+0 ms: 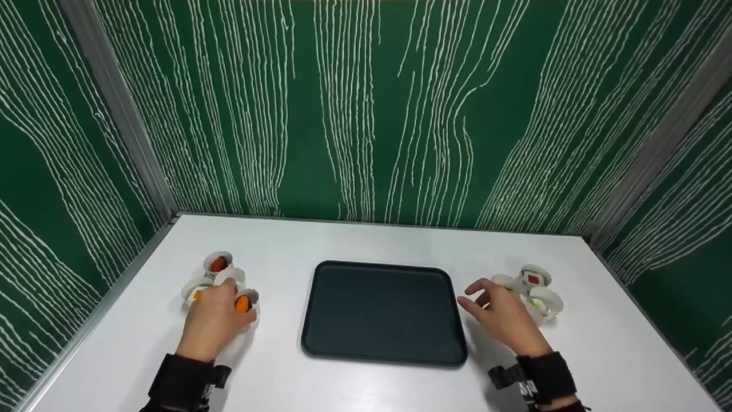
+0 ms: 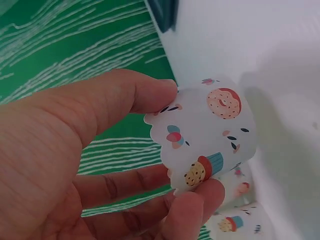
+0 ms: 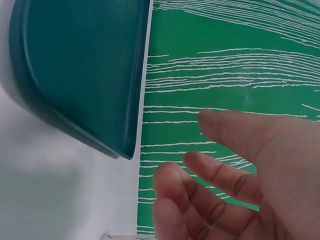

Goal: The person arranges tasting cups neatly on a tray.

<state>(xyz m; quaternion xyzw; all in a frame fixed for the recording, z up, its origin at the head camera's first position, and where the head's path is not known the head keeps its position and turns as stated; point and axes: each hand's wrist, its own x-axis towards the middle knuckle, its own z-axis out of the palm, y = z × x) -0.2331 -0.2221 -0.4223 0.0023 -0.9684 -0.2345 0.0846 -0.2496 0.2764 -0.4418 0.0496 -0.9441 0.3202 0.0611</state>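
Observation:
At the left, my left hand (image 1: 214, 315) holds a white paper baking cup (image 2: 205, 135) printed with doughnuts and cupcakes, thumb on one side of its scalloped rim and fingers on the other. Inside lies an orange piece (image 1: 243, 304) with a dark part. Several more paper cups (image 1: 218, 263) stand close by, one with a red piece (image 1: 218, 264). My right hand (image 1: 503, 312) hovers with loosely bent fingers and nothing in them, between the tray's right edge and a second cluster of paper cups (image 1: 546, 300).
A dark green rectangular tray (image 1: 383, 312) lies in the middle of the white table (image 1: 269, 246). The right cluster includes a cup with a white and red piece (image 1: 533, 278). Green walls (image 1: 394, 114) with white wavy lines enclose the table's back and sides.

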